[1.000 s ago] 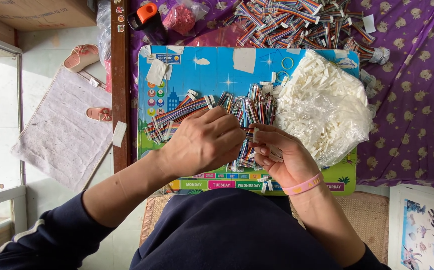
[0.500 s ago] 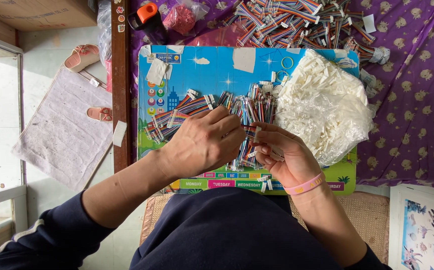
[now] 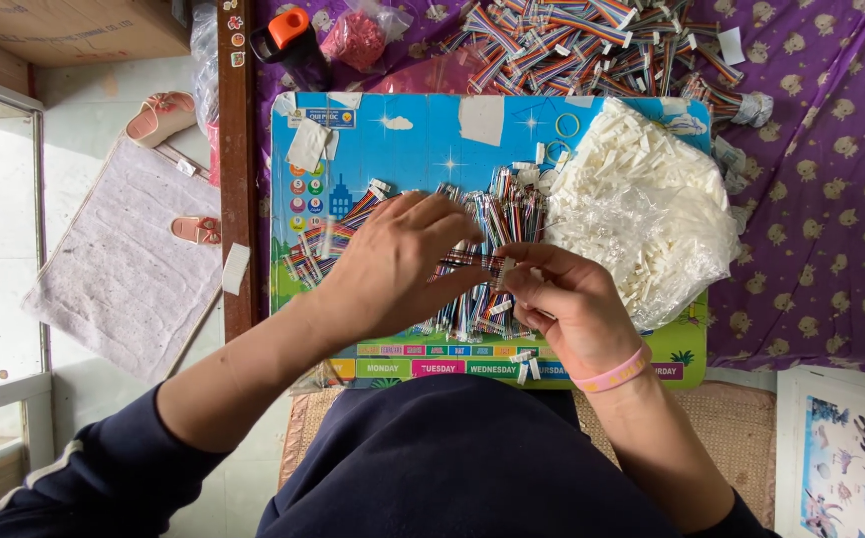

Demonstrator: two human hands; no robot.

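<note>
**Two hands on a striped ribbon cable over a colourful board**

Head view. The left hand lies flat and a little curved on a heap of short ribbon cables, its fingers close together and pinching one striped cable at its tips. The right hand is at about 3 o'clock from the left one, its fingertips pressed together around a small white plastic connector at the end of that cable. A pink band is on the right wrist.

The cables are thin, flat, with many colour stripes, and they lie on a glossy blue board with cartoon drawings, which serves as the surface. At 3 o'clock on the board is a clear, wrinkled plastic bag full of small white connectors. At 12 o'clock, on the purple patterned cloth, a bigger pile of striped cables is spread. At 11 o'clock stand a black bottle with orange cap and a small bag with red pieces. At 9 o'clock, on the floor, lies a pale rough towel.
</note>
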